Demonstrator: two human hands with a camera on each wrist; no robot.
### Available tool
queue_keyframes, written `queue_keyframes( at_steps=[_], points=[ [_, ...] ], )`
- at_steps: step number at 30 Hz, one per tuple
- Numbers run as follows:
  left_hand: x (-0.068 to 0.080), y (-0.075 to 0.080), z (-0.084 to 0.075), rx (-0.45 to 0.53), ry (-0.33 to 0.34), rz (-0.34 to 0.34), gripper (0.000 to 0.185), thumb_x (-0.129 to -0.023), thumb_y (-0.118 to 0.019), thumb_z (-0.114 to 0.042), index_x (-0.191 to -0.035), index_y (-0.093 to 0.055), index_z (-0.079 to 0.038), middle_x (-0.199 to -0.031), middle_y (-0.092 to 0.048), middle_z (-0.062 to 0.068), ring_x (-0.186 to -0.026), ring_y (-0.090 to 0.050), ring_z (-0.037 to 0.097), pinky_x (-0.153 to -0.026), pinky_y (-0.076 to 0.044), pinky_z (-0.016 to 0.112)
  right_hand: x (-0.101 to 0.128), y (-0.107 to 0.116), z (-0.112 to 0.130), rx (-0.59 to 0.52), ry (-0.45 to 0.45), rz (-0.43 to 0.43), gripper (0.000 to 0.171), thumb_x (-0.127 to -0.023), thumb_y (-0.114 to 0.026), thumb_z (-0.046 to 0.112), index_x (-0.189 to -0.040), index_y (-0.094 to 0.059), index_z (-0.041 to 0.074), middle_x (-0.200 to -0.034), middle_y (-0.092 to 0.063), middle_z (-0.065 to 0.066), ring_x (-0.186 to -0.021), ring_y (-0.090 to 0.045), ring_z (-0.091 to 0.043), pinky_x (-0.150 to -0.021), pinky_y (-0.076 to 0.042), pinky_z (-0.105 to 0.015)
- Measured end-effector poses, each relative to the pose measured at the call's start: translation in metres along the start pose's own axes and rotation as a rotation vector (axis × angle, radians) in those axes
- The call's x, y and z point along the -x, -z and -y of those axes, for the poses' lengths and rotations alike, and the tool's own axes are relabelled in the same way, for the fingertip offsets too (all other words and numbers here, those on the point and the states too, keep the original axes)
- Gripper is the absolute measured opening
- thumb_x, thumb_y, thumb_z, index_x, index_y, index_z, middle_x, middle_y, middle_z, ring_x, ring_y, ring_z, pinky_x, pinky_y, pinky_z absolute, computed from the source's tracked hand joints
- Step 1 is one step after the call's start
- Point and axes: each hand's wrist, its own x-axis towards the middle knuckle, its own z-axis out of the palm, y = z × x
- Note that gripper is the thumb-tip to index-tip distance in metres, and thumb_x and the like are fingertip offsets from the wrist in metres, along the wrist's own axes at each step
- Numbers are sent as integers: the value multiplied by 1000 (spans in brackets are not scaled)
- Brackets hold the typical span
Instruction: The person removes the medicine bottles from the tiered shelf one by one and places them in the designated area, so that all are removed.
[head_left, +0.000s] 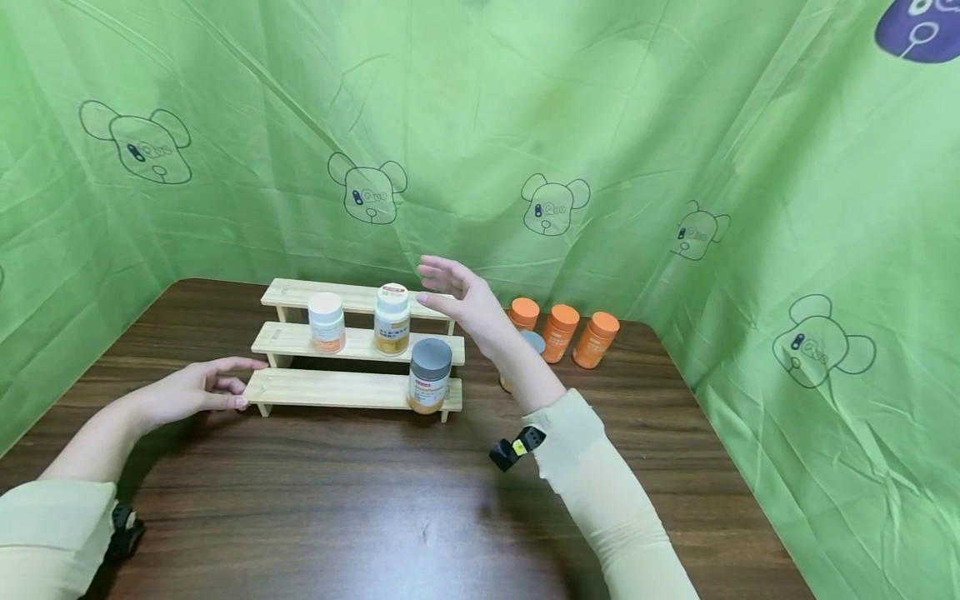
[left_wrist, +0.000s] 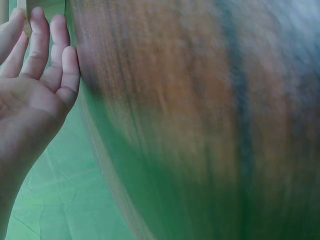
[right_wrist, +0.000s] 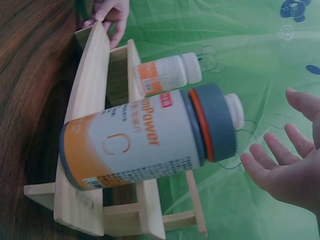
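Observation:
A three-tier wooden rack [head_left: 330, 389] stands on the table. My left hand [head_left: 183, 392] pinches the left end of its lowest tier between thumb and fingers. My right hand [head_left: 467, 304] is in the air by the top tier's right end, fingers spread and holding nothing. On the lowest tier, at the right, stands a grey-lidded bottle [head_left: 430, 377] with a white and orange label, seen large in the right wrist view [right_wrist: 135, 140]. Two white-capped bottles stand on the middle tier: one with an orange label [head_left: 326, 323], one with a yellowish lower part [head_left: 392, 321].
Right of the rack stand three orange bottles [head_left: 560, 333]. A second grey-lidded bottle [head_left: 534, 340] is mostly hidden behind my right forearm. Green cloth [head_left: 465, 125] hangs behind and at both sides of the dark wooden table [head_left: 337, 500].

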Motion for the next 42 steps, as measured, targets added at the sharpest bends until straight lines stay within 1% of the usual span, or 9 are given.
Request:
queue_keyframes(
  at_steps=[8,13,19,27,30,33,37,39,42],
  points=[
    [2,0,-3,-5,-5,-2,59,-91,-63,-14,-140,-34,0,-98,-66,14,-87,-62,7,-76,-43,17,-11,-3,-12,38,1,16,54,-86,-69,18,-136,-49,24,-137,-52,-1,-126,-47,-20,-99,-41,-40],
    [2,0,-3,-5,-1,-4,59,-90,-63,-14,-140,-34,0,-99,-66,15,-88,-62,6,-76,-43,17,-18,-5,-18,35,-10,55,54,-87,-69,17,-136,-49,23,-138,-51,-3,-128,-46,-24,-98,-42,-37],
    [1,0,-2,-14,6,-2,60,-91,-63,-15,-140,-33,0,-99,-67,14,-88,-61,6,-76,-42,17,-24,-12,-22,35,-4,102,54,-87,-69,16,-137,-49,19,-136,-52,-4,-125,-48,-19,-98,-43,-34],
    [0,-1,-2,-33,20,1,61,-91,-63,-18,-141,-33,-1,-101,-67,14,-89,-61,6,-77,-42,16,-31,-19,-25,68,-27,118,50,-86,-70,16,-132,-53,17,-133,-55,-2,-119,-52,-10,-97,-42,-29],
    [0,-1,-3,-32,16,6,61,-91,-63,-18,-141,-33,-1,-101,-67,14,-90,-61,7,-78,-42,16,-33,-21,-26,76,-49,124,51,-86,-70,15,-133,-52,15,-133,-55,-1,-120,-51,-11,-97,-42,-28],
    [-1,-1,-3,-28,17,8,61,-91,-63,-18,-142,-33,-1,-102,-67,14,-90,-62,8,-78,-42,17,-31,-23,-21,75,-74,136,53,-87,-68,14,-136,-49,11,-134,-55,-2,-121,-51,-15,-98,-41,-28],
    [-1,-1,-2,-25,31,3,62,-91,-63,-19,-142,-33,-2,-102,-67,13,-90,-62,8,-78,-42,17,-29,-25,-14,80,-101,155,53,-88,-66,11,-138,-47,7,-135,-53,-8,-123,-49,-21,-98,-41,-28],
    [-1,-1,-1,-25,40,0,62,-91,-63,-19,-142,-33,-2,-102,-66,12,-90,-62,7,-78,-42,17,-31,-26,-16,77,-106,155,53,-88,-66,11,-137,-48,8,-135,-53,-9,-123,-49,-22,-97,-41,-29],
    [-1,0,0,-37,38,-3,62,-91,-63,-19,-142,-33,-1,-102,-66,12,-90,-61,6,-77,-42,17,-35,-26,-24,63,-110,143,51,-87,-68,13,-135,-51,11,-132,-56,-7,-121,-51,-21,-96,-42,-28]
  ],
)
